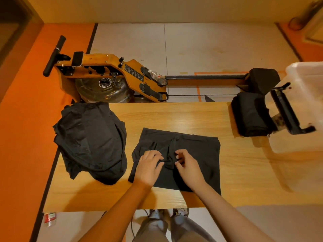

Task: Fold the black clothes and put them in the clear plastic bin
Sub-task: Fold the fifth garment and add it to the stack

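A black garment point(197, 154) lies spread flat on the wooden table point(174, 116), with a bunched fold near its middle. My left hand point(148, 166) and my right hand point(187, 165) lie side by side on it and pinch that bunched cloth between fingers and thumbs. A heap of unfolded black clothes point(90, 140) covers the table's left end. The clear plastic bin point(300, 137) lies on its side at the right end, with a folded black stack point(251, 114) at its mouth.
A wooden rowing machine point(111, 74) with a water tank stands on the floor behind the table, its rail running to the right. A plastic bottle point(50, 219) lies on the floor at the lower left. My legs and shoes show below the table's near edge.
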